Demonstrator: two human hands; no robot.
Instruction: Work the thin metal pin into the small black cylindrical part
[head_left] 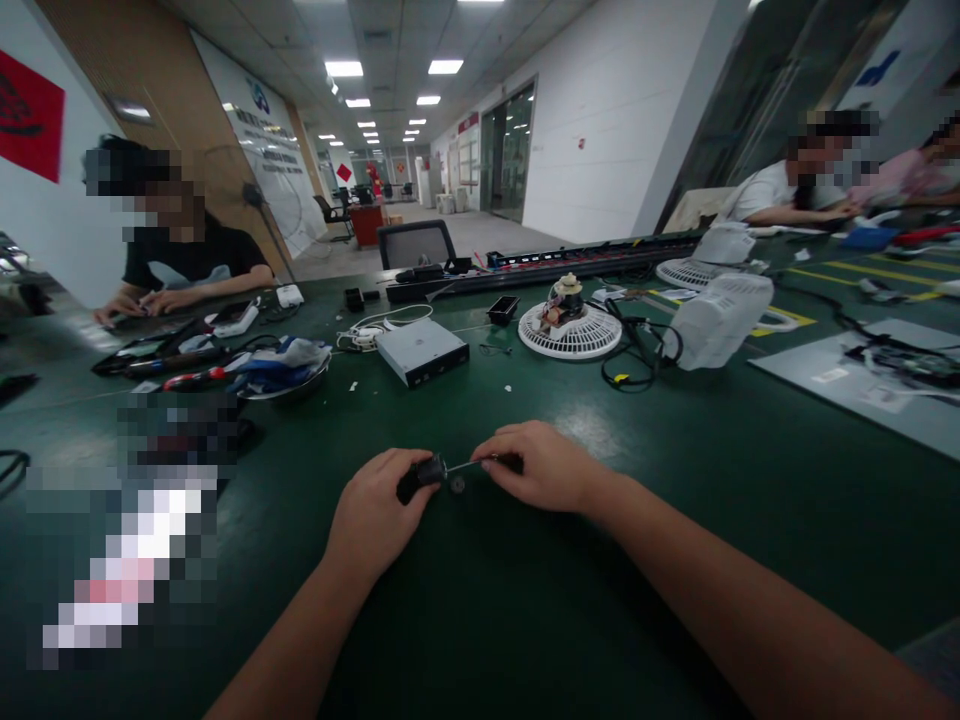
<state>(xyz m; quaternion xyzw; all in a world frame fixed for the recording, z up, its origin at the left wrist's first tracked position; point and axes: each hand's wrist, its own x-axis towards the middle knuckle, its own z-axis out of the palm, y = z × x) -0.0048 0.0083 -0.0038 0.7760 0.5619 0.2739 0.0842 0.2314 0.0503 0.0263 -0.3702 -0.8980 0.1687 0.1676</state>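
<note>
My left hand (379, 510) is closed around a small black part (421, 474) just above the green table (480, 600). My right hand (541, 466) is closed on the dark handle of a thin screwdriver (472, 465), whose metal shaft points left into the black part. A small round dark piece (457, 485) lies on the table right below the shaft, between the two hands.
Farther back lie a grey box (422, 350), a white fan grille with a motor (570, 325), a white fan housing (720, 318), black cables (637, 360) and a metal bowl of tools (289, 370). Other people sit at the far left (180, 255) and far right (806, 185).
</note>
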